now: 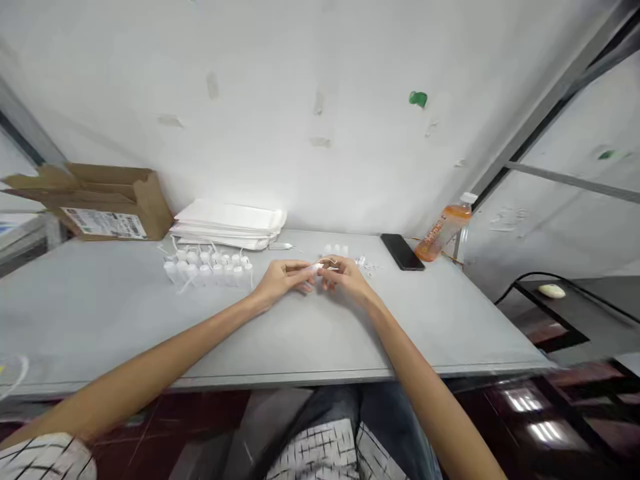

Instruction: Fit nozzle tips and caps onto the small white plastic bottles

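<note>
A sleeve (47, 459) is cropped; both hands (279, 284) pinch a half-hidden white piece (317, 267).

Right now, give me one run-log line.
left hand: holding small white piece | right hand: holding same piece | left side: white containers grouped on table | right side: phone, drink bottle

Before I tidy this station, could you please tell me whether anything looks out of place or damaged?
Nothing looks spilled, but small white pieces lie loosely scattered beside the right hand, whereas the white containers at left stand grouped. On the wall, pale patches and a green scrap look like leftover tape.
</note>
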Motion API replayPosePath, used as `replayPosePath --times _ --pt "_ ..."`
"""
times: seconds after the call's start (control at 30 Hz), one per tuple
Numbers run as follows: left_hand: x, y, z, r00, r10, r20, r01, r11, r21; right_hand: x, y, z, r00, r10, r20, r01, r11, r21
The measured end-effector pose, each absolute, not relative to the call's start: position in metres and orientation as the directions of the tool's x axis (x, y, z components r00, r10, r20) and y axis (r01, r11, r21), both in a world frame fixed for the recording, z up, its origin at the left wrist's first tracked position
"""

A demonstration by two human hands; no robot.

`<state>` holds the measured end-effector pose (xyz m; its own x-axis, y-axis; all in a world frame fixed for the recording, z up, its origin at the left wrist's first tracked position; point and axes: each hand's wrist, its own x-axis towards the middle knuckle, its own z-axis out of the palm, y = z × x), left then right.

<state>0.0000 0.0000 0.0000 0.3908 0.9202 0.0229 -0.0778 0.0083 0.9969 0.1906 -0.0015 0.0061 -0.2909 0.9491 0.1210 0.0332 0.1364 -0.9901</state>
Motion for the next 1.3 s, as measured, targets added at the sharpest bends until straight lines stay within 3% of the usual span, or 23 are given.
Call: replayPosePath --times 0.3,0.6,0.83,1.3 --pt "0.0009 0.0 -0.0059 0.332 0.943 0.023 0.053 -0.043 0.998 0.1907 -0.0044 0.0076 -0.248 0.966 0.072 0.064 0.091 -0.994" --pt "0.0011 0.0007 -0.0062 0.366 0.93 -0.031 -0.053 0.054 0.997 0.1914 -0.0047 0.0087 -0.276 0.956 0.098 0.001 0.102 -0.995" --pt "-0.0002 0.003 -0.0051 0.397 0.91 -0.117 -0.04 0.145 0.989 0.1931 -0.0016 0.003 -0.292 0.948 0.125 -0.035 0.12 -0.992" --pt "-0.0003 0.0035 -0.0057 0.402 0.912 -0.079 -0.043 0.105 0.994 0.1873 -0.0035 -0.0001 -0.256 0.963 0.078 0.068 0.099 -0.993"
